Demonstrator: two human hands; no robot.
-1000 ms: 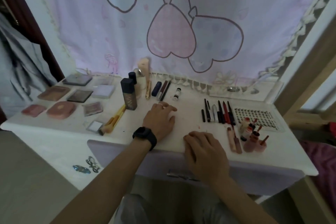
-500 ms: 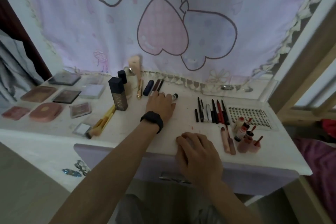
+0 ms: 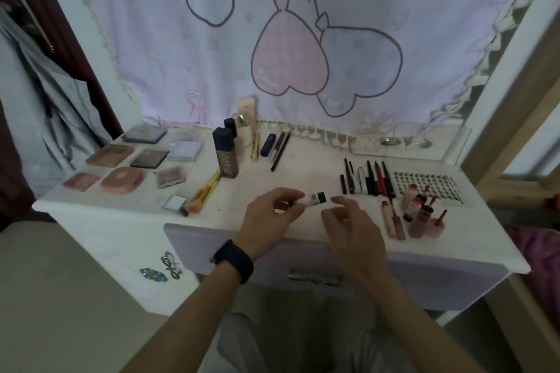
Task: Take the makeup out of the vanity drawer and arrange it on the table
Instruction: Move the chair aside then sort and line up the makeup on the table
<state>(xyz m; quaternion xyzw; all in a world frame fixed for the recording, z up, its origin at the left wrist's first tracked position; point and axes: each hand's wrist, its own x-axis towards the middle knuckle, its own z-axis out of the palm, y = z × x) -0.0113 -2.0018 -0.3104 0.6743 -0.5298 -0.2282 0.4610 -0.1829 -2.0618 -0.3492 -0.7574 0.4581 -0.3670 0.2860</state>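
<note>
My left hand (image 3: 268, 221), with a black watch on its wrist, pinches a small white tube with a black cap (image 3: 315, 198) just above the front middle of the white vanity table (image 3: 472, 230). My right hand (image 3: 353, 228) hovers beside the tube's cap end with fingers loosely curled, holding nothing. The lilac drawer (image 3: 424, 278) under the tabletop is closed. Palettes and compacts (image 3: 121, 180) lie in rows at the left. A dark foundation bottle (image 3: 225, 157) stands at centre left. Pencils and liners (image 3: 368, 179) lie in a row at the right.
Lip tubes and small bottles (image 3: 419, 215) cluster at the front right, next to a lash tray (image 3: 425, 185). Yellow brushes (image 3: 206, 192) lie near the front left. A curtain with heart balloons (image 3: 291, 60) hangs behind. Hair clips (image 3: 165, 266) stick to the vanity's front.
My left hand reached back to the small tube, picked it up and brought it to the front middle. My right hand lifted off the table edge toward the tube.
</note>
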